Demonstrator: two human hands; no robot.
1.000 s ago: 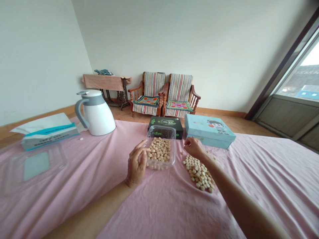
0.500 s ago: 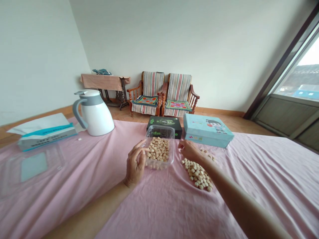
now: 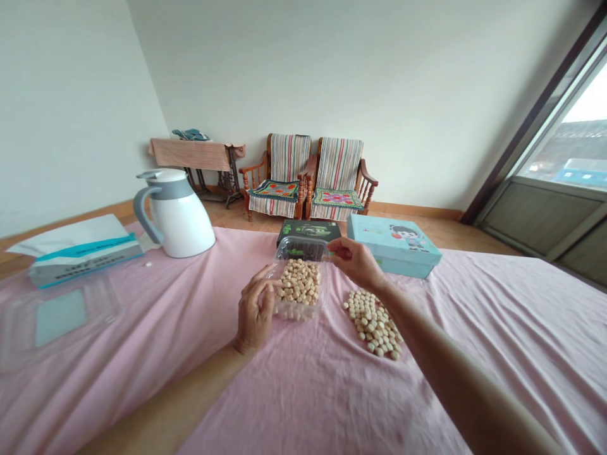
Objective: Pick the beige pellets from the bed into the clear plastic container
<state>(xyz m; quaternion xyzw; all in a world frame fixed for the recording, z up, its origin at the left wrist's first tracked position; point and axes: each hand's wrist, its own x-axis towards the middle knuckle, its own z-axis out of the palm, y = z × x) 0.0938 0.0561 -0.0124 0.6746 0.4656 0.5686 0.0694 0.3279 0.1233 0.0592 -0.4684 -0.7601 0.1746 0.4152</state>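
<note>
A clear plastic box (image 3: 300,311), filled with small tan rounded pieces (image 3: 298,282), stands on the pink cloth. Along its left wall lies my left hand (image 3: 256,308), its fingers hooked on the rim. My right hand (image 3: 353,260) is at the box's far right corner with its fingers curled together; whether they grip the rim or a small piece cannot be made out. A pile of paler round pieces (image 3: 374,325) lies on the cloth right of the box, below my right wrist and forearm.
Behind the plastic box sits a black box (image 3: 303,229), with a light blue box (image 3: 396,246) to its right. At left are a white jug (image 3: 183,218), a tissue pack (image 3: 83,253) and a clear plastic lid (image 3: 61,316). Two wooden chairs (image 3: 303,180) stand beyond the table.
My right hand has moved left and up, from beside the pile to the plastic box's far right corner. My left hand stays on the box's left side. The view has shifted slightly.
</note>
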